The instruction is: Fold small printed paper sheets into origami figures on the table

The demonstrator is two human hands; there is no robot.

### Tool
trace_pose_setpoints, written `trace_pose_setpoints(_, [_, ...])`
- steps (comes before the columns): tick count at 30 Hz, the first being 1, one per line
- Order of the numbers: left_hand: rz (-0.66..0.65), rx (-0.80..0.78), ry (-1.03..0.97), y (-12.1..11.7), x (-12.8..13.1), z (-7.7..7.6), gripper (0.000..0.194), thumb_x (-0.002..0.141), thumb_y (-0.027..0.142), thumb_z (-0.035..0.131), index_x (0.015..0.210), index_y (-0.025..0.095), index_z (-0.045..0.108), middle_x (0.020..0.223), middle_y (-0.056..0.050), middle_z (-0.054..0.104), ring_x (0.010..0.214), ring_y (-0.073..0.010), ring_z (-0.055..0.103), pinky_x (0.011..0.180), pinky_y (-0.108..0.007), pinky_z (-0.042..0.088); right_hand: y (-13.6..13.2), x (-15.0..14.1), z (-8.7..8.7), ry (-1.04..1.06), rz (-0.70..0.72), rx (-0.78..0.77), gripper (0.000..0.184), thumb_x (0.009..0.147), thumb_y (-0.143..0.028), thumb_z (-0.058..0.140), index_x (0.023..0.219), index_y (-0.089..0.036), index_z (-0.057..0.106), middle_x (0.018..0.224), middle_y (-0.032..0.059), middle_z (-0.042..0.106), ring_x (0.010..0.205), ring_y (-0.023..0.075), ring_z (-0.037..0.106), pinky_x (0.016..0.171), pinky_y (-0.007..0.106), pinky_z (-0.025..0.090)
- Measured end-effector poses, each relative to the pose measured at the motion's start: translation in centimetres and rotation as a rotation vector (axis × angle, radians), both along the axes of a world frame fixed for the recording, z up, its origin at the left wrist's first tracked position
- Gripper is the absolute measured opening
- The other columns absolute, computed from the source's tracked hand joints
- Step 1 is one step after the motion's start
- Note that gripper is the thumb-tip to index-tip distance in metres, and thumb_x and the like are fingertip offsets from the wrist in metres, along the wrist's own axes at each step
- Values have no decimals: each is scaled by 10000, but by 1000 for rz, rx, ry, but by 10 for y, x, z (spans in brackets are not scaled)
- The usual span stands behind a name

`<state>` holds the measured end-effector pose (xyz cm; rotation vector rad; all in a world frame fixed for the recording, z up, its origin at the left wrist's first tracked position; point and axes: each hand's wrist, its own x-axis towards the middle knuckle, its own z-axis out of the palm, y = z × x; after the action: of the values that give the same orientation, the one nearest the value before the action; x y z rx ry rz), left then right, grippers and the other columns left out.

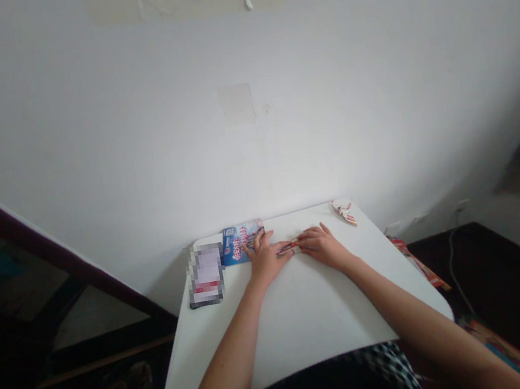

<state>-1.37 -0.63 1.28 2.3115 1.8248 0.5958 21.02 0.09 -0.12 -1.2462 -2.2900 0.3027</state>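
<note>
A narrow folded paper strip (287, 247), red and pale, lies low over the white table between my hands. My left hand (264, 258) has its thumb and forefinger closed on the strip's left part, while its other fingers fan out over the blue printed booklet (233, 248). From the other side, my right hand (322, 247) grips the strip's right end with its fingertips, its little finger raised. The fingers cover parts of the strip, so its full shape is hidden.
A phone (206, 275) with a blurred-out screen lies left of the booklet on the white table (309, 318). A crumpled or folded red-and-white paper piece (343, 213) sits at the back right corner. The wall (265, 167) rises directly behind the table. Printed papers (419, 264) lie beyond the right edge.
</note>
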Motion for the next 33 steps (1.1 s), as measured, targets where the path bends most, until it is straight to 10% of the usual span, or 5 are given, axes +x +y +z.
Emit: trace_pose_setpoints(33, [86,-6,-7,2,7,0,277,844,613,703,1041,450,807,1557,-35,530,1495,-386,346,1165,-828,60,-2,-19,-5,24,-217,-20,145,982,-314,616,1017,-275,752,1204,72,697,1321,296,490,1165,741,215])
